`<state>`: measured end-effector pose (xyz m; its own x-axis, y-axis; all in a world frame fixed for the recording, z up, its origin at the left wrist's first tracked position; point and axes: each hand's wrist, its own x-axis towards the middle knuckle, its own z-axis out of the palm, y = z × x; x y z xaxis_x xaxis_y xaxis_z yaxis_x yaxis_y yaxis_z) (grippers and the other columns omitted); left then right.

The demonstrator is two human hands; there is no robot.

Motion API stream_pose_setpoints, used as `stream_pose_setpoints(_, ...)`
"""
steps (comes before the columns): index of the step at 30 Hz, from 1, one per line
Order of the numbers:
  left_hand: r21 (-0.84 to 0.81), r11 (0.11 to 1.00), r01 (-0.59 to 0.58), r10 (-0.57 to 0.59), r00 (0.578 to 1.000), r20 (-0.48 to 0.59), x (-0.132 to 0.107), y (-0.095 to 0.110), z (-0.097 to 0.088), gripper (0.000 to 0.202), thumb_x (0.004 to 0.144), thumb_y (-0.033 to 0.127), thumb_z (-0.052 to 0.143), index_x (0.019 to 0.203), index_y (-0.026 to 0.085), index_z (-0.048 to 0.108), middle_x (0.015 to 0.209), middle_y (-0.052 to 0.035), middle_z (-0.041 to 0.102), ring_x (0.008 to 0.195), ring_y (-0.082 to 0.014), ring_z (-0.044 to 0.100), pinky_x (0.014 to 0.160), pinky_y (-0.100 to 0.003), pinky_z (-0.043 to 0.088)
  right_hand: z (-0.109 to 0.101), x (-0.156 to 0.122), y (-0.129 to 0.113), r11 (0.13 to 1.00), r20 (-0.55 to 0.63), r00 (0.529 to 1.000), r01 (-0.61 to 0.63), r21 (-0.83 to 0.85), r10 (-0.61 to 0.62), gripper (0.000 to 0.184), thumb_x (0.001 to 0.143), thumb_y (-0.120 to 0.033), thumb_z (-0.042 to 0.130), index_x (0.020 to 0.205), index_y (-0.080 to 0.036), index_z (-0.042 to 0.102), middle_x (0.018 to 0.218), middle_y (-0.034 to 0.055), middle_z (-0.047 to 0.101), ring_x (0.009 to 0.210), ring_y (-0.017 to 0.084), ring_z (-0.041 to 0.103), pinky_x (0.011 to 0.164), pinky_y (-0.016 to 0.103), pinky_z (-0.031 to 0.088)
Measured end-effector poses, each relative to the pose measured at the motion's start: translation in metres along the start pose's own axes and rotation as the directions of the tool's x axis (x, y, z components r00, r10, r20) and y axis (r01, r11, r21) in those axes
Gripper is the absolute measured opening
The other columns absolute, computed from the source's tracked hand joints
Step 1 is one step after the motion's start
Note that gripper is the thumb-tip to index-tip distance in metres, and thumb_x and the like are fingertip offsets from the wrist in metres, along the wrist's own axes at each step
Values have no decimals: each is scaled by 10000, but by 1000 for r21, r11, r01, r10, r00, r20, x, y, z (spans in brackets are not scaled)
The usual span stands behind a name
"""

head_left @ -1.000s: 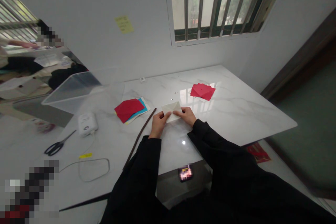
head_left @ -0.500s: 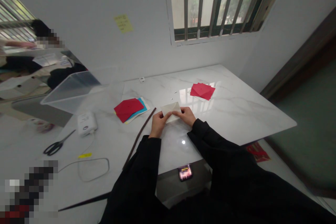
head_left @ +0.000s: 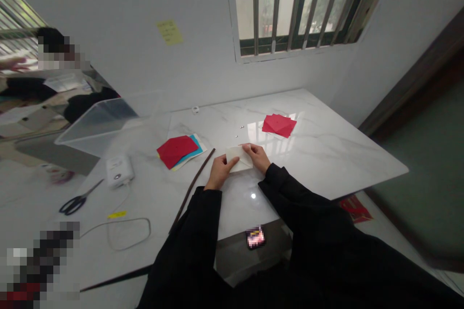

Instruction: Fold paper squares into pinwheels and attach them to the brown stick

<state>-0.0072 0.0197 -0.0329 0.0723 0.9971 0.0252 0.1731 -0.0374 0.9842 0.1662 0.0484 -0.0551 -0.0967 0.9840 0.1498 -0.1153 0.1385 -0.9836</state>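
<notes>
A small cream paper envelope (head_left: pixel 237 159) is held above the near part of the marble-patterned table (head_left: pixel 326 164). My left hand (head_left: pixel 219 171) grips its left side, the thumb lying across the front. My right hand (head_left: pixel 258 157) pinches its upper right corner between thumb and fingers. Fold lines show on the lower right of the envelope. To the left lies a fanned stack with a red envelope (head_left: pixel 177 149) on top and blue and cream ones beneath. Farther right lies a pile of red envelopes (head_left: pixel 279 125).
Tiny metallic pieces (head_left: pixel 241 127) lie beyond my hands. A thin brown strip (head_left: pixel 194 183) runs beside my left arm. Farther left are black scissors (head_left: pixel 78 202), a white device (head_left: pixel 119 171) with a cable, and a clear plastic bin (head_left: pixel 97 123). Another person is at the far left.
My right thumb has moved from the middle of the envelope up to its upper right corner. The envelope has turned slightly and sits a little lower.
</notes>
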Motion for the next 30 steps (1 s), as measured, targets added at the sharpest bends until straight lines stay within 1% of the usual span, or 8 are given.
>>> stream_pose_setpoints(3, 22, 1000, 3, -3, 1000, 13, -1, 1, -1, 506, 711, 523, 800, 990, 102, 768, 966, -132, 775, 836, -285, 706, 728, -348, 533, -1, 0, 2, 999, -30, 999, -34, -20, 33, 591, 821, -714, 576, 786, -139, 709, 707, 33, 665, 669, 164, 582, 594, 257, 452)
stream_pose_setpoints(5, 23, 1000, 7, -7, 1000, 10, -1, 2, -1, 498, 709, 513, 803, 988, 102, 769, 970, -133, 775, 844, -289, 707, 737, -353, 535, -1, 0, 4, 998, -41, 998, -57, -42, 55, 610, 810, -728, 576, 734, -134, 693, 660, 32, 641, 640, 166, 563, 558, 259, 429)
stream_pose_setpoints(7, 17, 1000, 10, -10, 1000, 8, -1, 3, 0, 496, 706, 506, 805, 991, 101, 768, 971, -134, 775, 846, -290, 707, 743, -356, 536, -1, -1, 4, 998, -37, 998, -51, -31, 50, 608, 812, -722, 580, 785, -132, 723, 701, 42, 667, 676, 180, 585, 579, 265, 447)
stream_pose_setpoints(10, 20, 1000, 4, -4, 1000, 14, -1, 3, 0, 495, 711, 504, 800, 996, 100, 766, 969, -132, 775, 840, -288, 705, 738, -354, 535, 0, 0, 3, 999, -14, 1000, -2, 54, 3, 570, 836, -680, 589, 969, -154, 766, 884, 61, 729, 793, 197, 632, 673, 275, 494)
stream_pose_setpoints(12, 33, 999, 3, -4, 1000, 26, -2, 4, 0, 492, 717, 506, 793, 992, 99, 766, 967, -132, 775, 833, -289, 703, 725, -350, 533, 0, 1, 4, 994, -8, 1000, 6, 105, -5, 552, 848, -659, 592, 1020, -165, 769, 942, 67, 739, 820, 194, 643, 705, 276, 504)
stream_pose_setpoints(19, -3, 1000, 15, -15, 999, 29, -2, 3, 1, 483, 718, 496, 794, 1004, 108, 764, 982, -126, 775, 847, -290, 706, 735, -354, 539, -1, 3, 7, 995, -11, 998, -61, 85, 62, 619, 810, -710, 599, 997, -144, 770, 885, 78, 739, 768, 193, 641, 666, 278, 506)
stream_pose_setpoints(24, -23, 999, 30, -30, 999, 13, -2, 3, 0, 491, 708, 494, 803, 1005, 105, 762, 1000, -132, 774, 875, -294, 710, 768, -368, 547, -1, 2, 9, 997, -41, 997, -64, 41, 66, 591, 787, -714, 623, 769, -131, 719, 644, 24, 627, 588, 142, 532, 553, 257, 427)
stream_pose_setpoints(30, -34, 999, 28, -27, 999, 22, -3, 5, 1, 479, 710, 484, 803, 1001, 105, 762, 1003, -135, 774, 879, -304, 712, 780, -381, 550, -1, 1, 8, 999, -57, 997, -44, 3, 44, 577, 787, -718, 613, 755, -147, 691, 633, 11, 591, 589, 139, 494, 542, 258, 403)
